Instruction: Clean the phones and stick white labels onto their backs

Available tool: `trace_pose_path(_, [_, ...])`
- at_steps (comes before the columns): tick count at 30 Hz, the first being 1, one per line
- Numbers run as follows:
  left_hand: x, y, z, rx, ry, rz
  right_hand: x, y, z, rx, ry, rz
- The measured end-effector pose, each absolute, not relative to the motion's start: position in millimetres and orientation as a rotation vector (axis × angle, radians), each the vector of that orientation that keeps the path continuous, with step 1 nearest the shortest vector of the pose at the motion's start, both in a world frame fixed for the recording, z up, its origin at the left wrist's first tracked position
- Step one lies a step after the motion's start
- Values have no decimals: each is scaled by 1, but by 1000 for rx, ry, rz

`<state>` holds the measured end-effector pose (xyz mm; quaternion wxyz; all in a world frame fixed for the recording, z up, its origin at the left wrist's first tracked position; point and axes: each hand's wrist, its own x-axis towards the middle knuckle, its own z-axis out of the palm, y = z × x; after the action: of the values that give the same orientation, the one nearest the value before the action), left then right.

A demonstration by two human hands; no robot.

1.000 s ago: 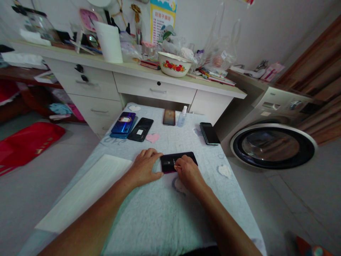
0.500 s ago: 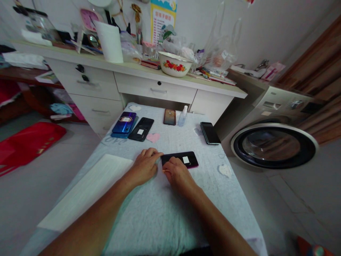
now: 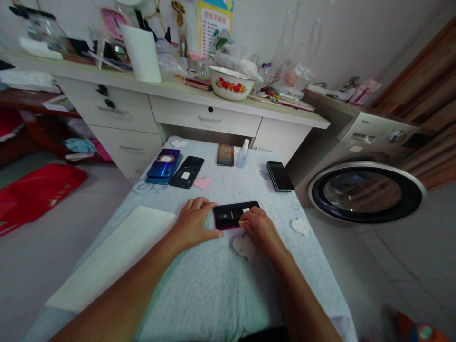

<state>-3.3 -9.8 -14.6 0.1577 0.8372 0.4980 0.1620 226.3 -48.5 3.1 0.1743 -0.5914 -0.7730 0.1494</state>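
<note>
A black smartphone [image 3: 228,217] with a magenta edge lies back side up on the cloth-covered table. A white sticker [image 3: 246,210] on its back is partly hidden by fingers. My left hand [image 3: 194,221] braces the phone's left end, index finger at the far corner and thumb by the near one. Over the right part of the phone, my right hand [image 3: 261,230] pinches a small orange-tan piece [image 3: 243,223], its kind too small to tell. To the left, a sheet of white paper [image 3: 117,251] lies under my left forearm.
Behind are blue phones [image 3: 164,163], a black phone [image 3: 187,172], a blurred brown phone-shaped item [image 3: 225,155] and a clear spray bottle [image 3: 242,154]. Another dark phone [image 3: 280,176] lies at right. A drawer desk [image 3: 210,111] and washing machine [image 3: 366,166] stand beyond the table.
My right hand has moved right along the phone, uncovering its middle and partly covering the sticker. My left thumb has spread away from the fingers to the phone's near corner.
</note>
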Motion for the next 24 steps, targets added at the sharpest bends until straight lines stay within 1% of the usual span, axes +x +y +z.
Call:
trace_pose_path(12, [-2,-9,-17,2411,1436,452,263,-46,9,-1821,-2049,532])
trace_pose_path(24, [-2,-8,-19,2395,1432,469,286,-44,3,-1884,-1951,513])
